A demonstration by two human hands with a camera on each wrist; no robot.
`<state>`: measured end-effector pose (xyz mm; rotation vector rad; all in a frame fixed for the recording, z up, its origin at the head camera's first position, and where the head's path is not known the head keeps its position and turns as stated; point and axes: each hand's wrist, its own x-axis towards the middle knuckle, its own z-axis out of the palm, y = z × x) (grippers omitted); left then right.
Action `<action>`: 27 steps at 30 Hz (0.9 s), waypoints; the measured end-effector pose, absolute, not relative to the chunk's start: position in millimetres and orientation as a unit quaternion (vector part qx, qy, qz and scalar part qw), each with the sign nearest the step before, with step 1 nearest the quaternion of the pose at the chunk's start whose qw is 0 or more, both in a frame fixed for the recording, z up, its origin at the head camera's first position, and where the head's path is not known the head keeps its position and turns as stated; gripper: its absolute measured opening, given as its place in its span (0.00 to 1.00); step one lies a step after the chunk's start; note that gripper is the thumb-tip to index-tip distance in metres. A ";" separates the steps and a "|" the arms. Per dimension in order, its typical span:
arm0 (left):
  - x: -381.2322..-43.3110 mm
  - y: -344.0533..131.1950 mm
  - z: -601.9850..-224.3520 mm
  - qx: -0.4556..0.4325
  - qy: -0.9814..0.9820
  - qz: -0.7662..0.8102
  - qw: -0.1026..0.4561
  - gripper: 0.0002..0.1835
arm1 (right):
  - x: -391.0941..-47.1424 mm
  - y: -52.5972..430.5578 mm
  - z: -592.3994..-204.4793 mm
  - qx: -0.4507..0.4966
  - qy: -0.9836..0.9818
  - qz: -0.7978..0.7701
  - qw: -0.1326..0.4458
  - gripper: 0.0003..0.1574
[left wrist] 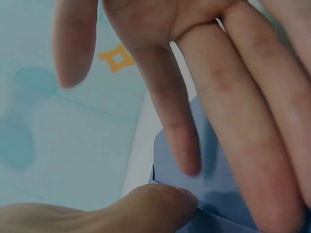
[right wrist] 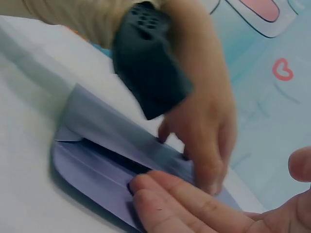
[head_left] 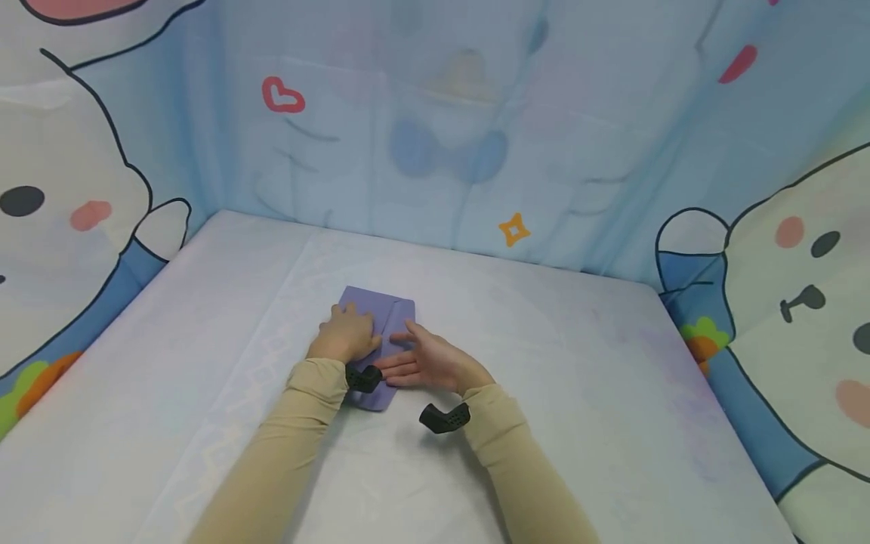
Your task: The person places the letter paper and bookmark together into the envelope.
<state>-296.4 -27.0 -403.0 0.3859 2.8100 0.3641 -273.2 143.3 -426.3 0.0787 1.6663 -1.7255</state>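
Observation:
A purple paper envelope [head_left: 374,302] lies on the white-covered table, its lengthwise flap edge showing. My left hand [head_left: 345,335] rests on its left part with fingers spread. In the left wrist view the left thumb [left wrist: 167,201] touches the envelope near a fold. My right hand [head_left: 438,363] is turned sideways at the right side, its straight fingers reaching over the paper. The right wrist view shows those fingers [right wrist: 167,204] at a dark gap between two layers of the envelope [right wrist: 99,119]. Fingers hide much of its middle.
The white table cover [head_left: 578,378] extends around both forearms. A light blue curtain with cartoon figures [head_left: 469,136] hangs behind the table and along its sides. Each wrist carries a black camera mount [head_left: 445,418].

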 end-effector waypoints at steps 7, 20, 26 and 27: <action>-294.4 -29.3 -404.0 0.129 0.973 0.132 0.138 0.28 | -269.3 138.9 -425.7 0.015 0.653 -0.658 0.374 0.40; -306.3 -27.8 -420.7 0.108 0.969 0.182 0.125 0.25 | -274.6 146.4 -433.0 -0.027 0.740 -0.605 0.291 0.29; -300.2 -31.3 -427.3 0.095 0.968 0.191 0.135 0.27 | -273.0 143.2 -440.9 -0.027 0.772 -0.588 0.239 0.27; -299.5 -32.0 -427.0 0.093 0.968 0.190 0.133 0.26 | -272.8 142.5 -440.8 -0.030 0.778 -0.583 0.230 0.26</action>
